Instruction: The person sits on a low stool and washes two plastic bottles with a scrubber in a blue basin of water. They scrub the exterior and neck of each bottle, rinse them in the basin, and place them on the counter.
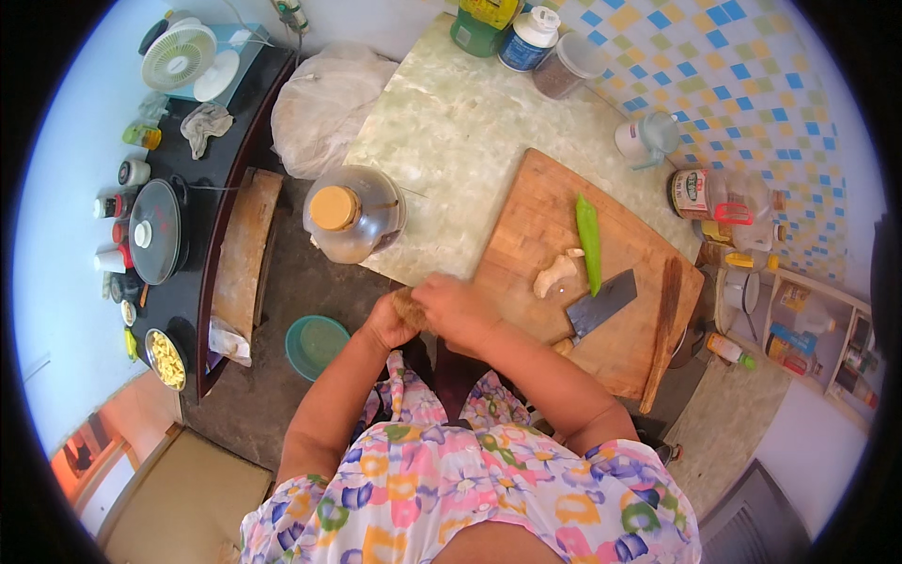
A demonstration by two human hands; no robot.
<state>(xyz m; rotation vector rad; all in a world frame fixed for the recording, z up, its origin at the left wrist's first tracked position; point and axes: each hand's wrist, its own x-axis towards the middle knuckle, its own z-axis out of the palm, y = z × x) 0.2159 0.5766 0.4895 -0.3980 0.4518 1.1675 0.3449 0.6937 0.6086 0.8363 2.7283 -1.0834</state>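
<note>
Near the counter's front edge, my left hand holds a brown, rough-skinned piece, too blurred to name. My right hand is on it too, its fingers at the top; whether it grips is hidden. To the right lies a wooden cutting board. On the board are a long green pepper, a pale piece of ginger root and a small pale clove-like piece. A cleaver rests beside the pepper, its handle toward me, and a dark wooden stick lies along the board's right side.
A large yellow-capped jug stands at the counter's left edge. Below it on the floor is a teal basin. Bottles and a pitcher line the tiled wall. At left, a black table holds a lidded pan.
</note>
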